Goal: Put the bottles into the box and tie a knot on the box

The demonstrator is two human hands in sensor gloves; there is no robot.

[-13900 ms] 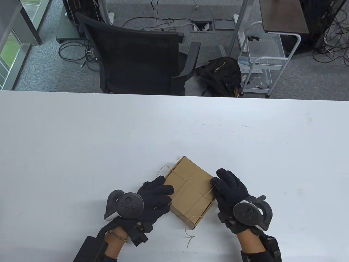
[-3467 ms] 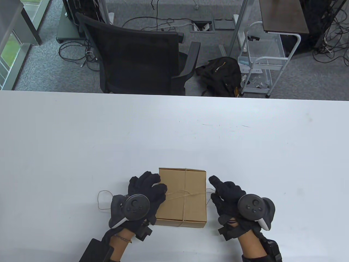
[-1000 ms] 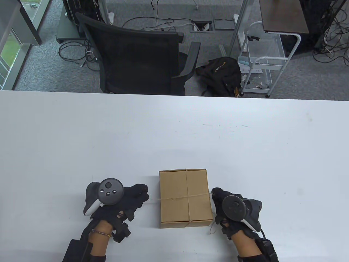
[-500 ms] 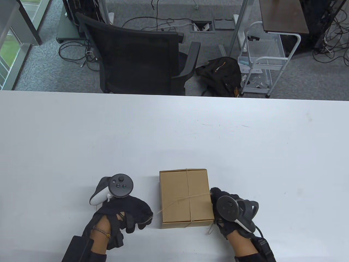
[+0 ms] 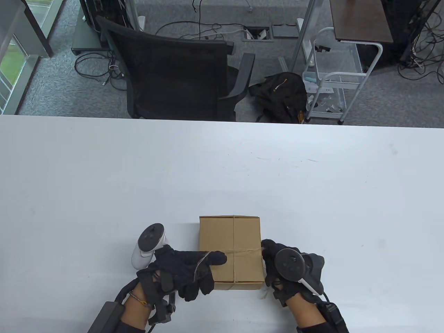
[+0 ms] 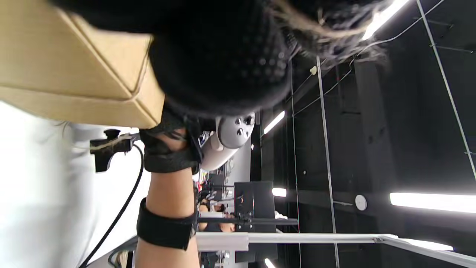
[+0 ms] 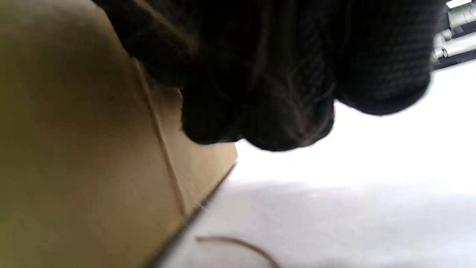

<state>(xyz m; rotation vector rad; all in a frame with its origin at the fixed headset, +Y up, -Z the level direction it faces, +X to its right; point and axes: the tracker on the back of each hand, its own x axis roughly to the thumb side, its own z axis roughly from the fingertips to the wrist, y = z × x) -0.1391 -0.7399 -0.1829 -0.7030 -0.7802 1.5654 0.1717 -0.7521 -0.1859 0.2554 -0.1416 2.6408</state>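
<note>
Table view, left hand (image 5: 187, 269) pinching twine (image 5: 242, 250) over box (image 5: 230, 242), right hand (image 5: 277, 265) gripping twine at box's side

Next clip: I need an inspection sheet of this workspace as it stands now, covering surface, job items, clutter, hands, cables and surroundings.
Surface: white table, faint scuffs.
Job's things: closed brown cardboard box near the front edge; thin tan twine crossing its top; bottles not visible.
Clutter: nothing seen on the table.
Grippers: left hand lies over the box's left edge with twine looped over its fingers; right hand curled at the box's right side where the twine ends.
Cables: black lead at the right wrist; loose floor cables.
Surroundings: black office chair, black backpack, white wire cart.
</note>
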